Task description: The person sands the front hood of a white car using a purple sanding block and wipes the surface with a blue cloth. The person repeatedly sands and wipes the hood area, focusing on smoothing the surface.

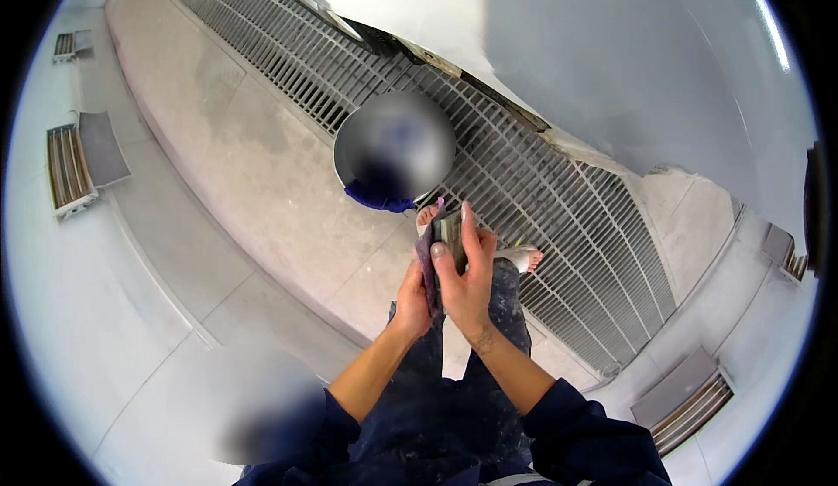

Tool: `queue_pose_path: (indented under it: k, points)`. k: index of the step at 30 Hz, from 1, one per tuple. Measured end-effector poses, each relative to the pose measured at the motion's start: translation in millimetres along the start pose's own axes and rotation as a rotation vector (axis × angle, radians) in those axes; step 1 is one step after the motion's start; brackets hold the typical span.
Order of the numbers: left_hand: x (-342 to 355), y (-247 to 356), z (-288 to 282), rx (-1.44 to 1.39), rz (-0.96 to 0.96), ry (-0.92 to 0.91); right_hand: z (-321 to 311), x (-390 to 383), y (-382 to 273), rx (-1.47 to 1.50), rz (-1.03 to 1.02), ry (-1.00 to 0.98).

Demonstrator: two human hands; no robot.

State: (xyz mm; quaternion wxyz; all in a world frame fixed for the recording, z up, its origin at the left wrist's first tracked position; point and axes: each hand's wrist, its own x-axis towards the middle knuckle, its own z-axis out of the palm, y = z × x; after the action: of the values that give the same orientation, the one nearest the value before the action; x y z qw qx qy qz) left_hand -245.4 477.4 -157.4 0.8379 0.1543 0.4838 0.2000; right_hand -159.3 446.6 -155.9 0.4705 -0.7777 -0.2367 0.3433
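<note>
Both hands meet just right of the middle, above my legs. In my left hand [413,301] is a thin, purple, flexible sheet [426,259] that looks like sandpaper, held on edge. My right hand [468,281] is closed around a grey-green block [449,231], with the thumb across its near side and the fingers along its right. The sheet lies against the block's left side; whether it is fixed to it, I cannot tell. Beyond the hands stands a round, bucket-like thing [346,141], its inside blurred, with a dark blue cloth [377,198] at its near rim.
A large curved panel [602,58], white and grey like a vehicle body, fills the upper right. Beneath it runs a metal floor grating [559,215] beside pale, dusty floor [253,154]. Fixtures with bars [70,167] sit on the surrounding walls. A blurred patch covers the lower left.
</note>
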Motion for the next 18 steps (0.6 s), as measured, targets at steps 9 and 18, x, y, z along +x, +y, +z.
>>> queue_pose_path:
  k: [9,18]
  points:
    - [-12.6,16.7,9.5,-0.072,-0.108,-0.056,-11.3,-5.1,1.2,-0.129,-0.328,-0.059]
    - [-12.4,13.1,12.8,0.017,-0.183,-0.079,-14.9,-10.7,4.5,-0.121,-0.145,-0.073]
